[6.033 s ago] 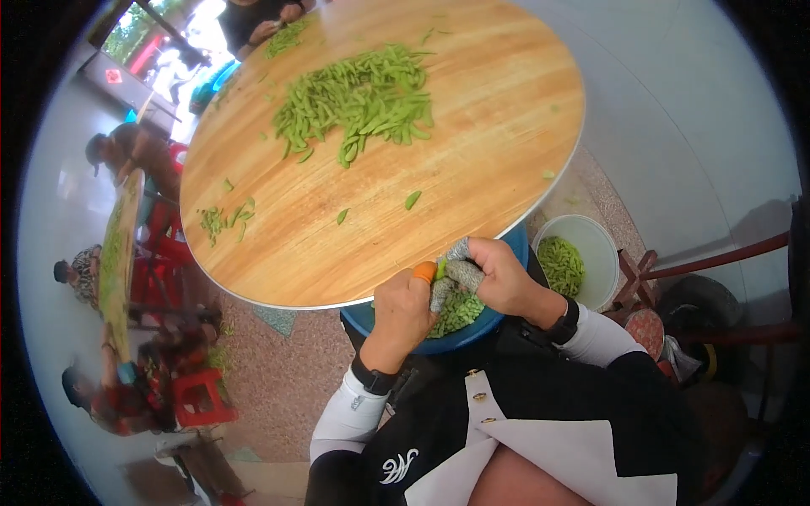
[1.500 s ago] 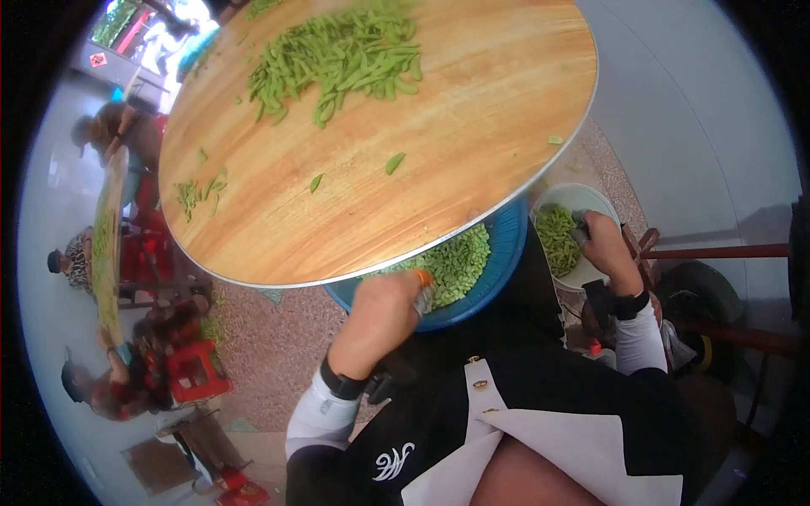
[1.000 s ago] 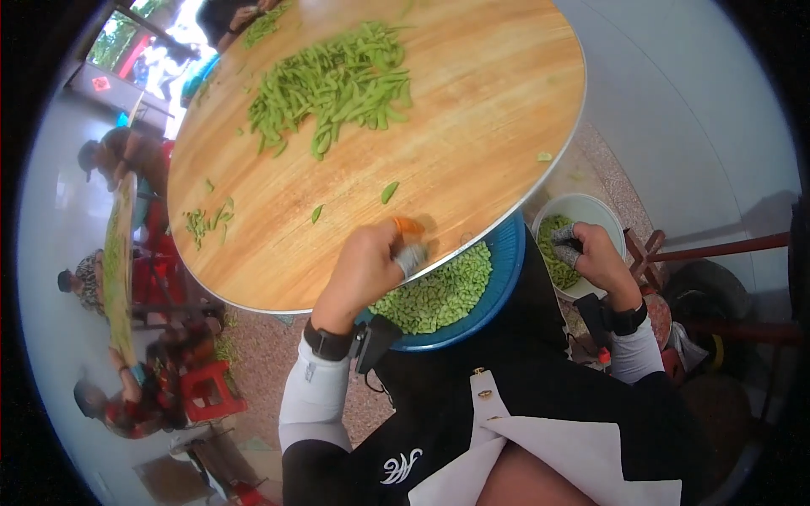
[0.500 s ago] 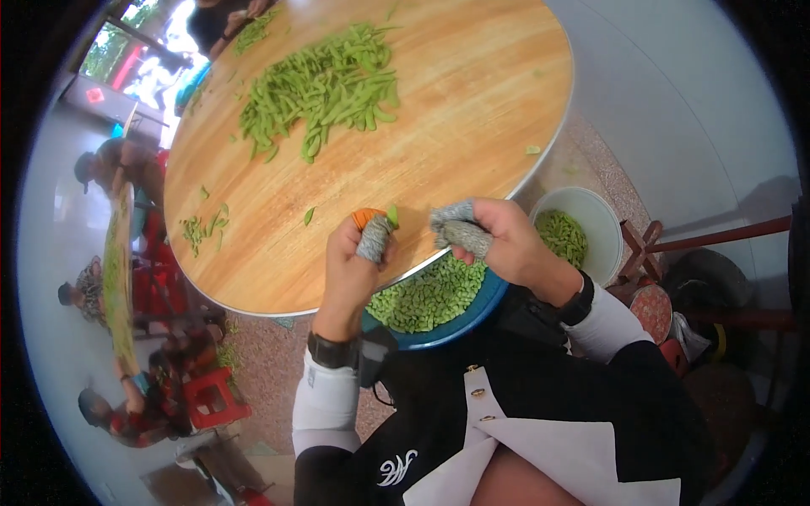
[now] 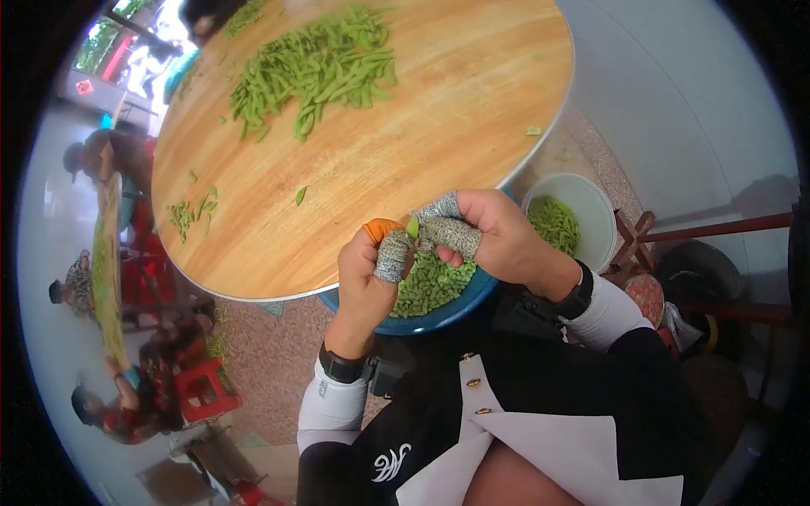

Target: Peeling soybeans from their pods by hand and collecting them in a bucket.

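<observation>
My left hand point(image 5: 363, 274), with an orange cover and a grey knit cover on its digits, pinches a green bean pod point(image 5: 413, 227). Against it is my right hand point(image 5: 502, 236), its grey-covered thumb and finger closed at the pod's other side; the fingertips hide part of the pod. Both hands are just past the near edge of the round wooden table point(image 5: 405, 152), over a blue basin point(image 5: 426, 327) full of shelled green beans point(image 5: 434, 287). A large heap of pods point(image 5: 316, 72) lies farther back on the tabletop.
A white bucket point(image 5: 595, 223) with green pods or hulls stands right of the basin. A small pile of pods point(image 5: 192, 212) and a single pod point(image 5: 301, 196) lie on the table's left. Several people sit at a long table point(image 5: 108, 270) at left, near a red stool point(image 5: 207, 390).
My hands have come together, the left moving right and the right slightly left. The right fingers now meet the pod held in the left. The view has shifted a little.
</observation>
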Motion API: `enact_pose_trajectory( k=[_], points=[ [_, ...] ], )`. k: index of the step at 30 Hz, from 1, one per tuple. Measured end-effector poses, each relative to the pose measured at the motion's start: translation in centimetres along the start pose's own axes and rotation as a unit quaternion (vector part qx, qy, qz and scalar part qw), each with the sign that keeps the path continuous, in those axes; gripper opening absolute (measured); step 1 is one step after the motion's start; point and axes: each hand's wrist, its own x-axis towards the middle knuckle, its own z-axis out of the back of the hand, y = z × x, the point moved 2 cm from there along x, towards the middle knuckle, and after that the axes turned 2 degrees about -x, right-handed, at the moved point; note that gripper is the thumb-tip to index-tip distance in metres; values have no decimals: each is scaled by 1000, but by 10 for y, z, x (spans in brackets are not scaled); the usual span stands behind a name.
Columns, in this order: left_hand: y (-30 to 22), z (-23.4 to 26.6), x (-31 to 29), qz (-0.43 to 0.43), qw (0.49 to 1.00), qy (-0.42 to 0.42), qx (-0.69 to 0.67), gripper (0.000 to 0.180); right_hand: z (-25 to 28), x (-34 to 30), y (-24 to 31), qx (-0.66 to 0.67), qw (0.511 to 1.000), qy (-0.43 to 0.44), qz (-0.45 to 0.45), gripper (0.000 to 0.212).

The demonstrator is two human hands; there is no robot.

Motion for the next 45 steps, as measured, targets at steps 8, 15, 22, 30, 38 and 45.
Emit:
enact_pose_trajectory(
  k=[8,15,22,30,38,45],
  points=[
    [2,1,-4,13,1000,16,13,6,-1,-3,3,-51,998,4,30,14],
    [-9,-12,-3,-26,985,3,171,13,2,1,-13,27,999,-15,-40,8],
    [9,-8,-5,-181,920,-29,346,14,-5,-2,-10,-21,997,-26,74,10],
    [18,-3,-4,66,991,1,-115,19,1,1,-19,-135,974,9,184,10],
    [6,0,-12,140,984,-51,-102,6,-9,0,-16,-284,932,-11,223,13],
    [9,10,-12,250,920,-14,-303,8,-13,-3,-9,-376,888,42,262,11]
  ],
)
